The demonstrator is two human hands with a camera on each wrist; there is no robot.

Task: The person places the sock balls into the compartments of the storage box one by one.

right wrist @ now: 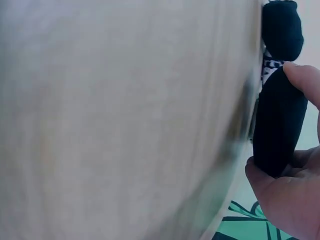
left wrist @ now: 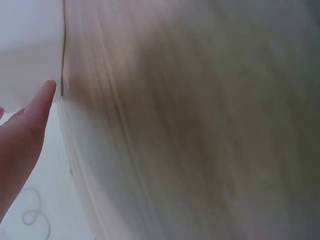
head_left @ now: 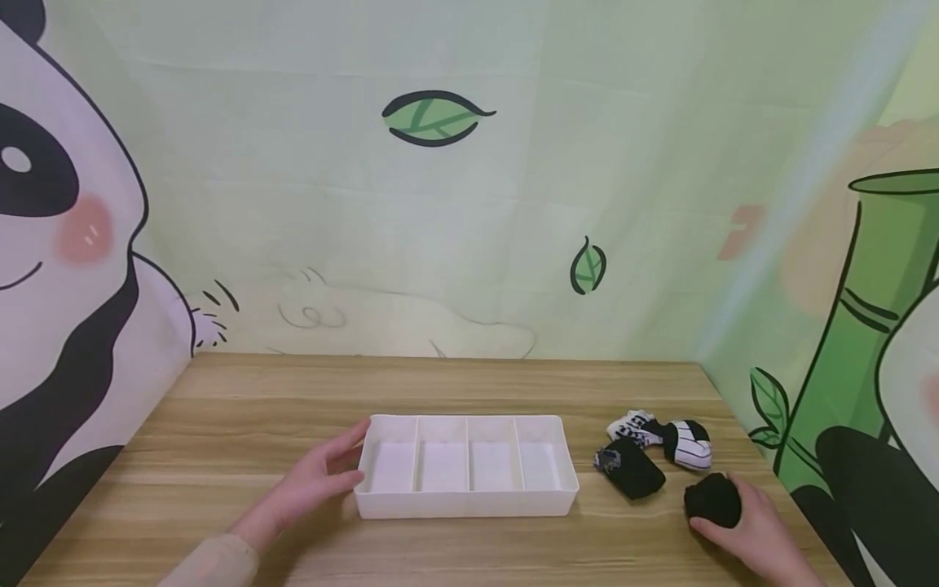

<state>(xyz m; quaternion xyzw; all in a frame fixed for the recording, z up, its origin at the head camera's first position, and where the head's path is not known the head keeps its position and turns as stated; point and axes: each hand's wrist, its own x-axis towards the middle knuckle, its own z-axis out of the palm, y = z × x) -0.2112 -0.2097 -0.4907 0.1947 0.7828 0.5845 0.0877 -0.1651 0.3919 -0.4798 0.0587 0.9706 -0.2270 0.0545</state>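
Observation:
A white tray with several side-by-side compartments sits on the table. My left hand touches its left end, fingers at the back corner and thumb near the front one. In the left wrist view the straight thumb lies against the tray's white wall. To the right, my right hand grips a rolled black sock between thumb and fingers. The right wrist view shows that black sock pinched at both ends. Just left of it lies another black rolled sock with a grey patterned patch.
Behind the black socks lie a black-and-white patterned rolled sock and a white one with black stripes. The wood-grain table ends at a printed cloth backdrop, with more printed panels at both sides.

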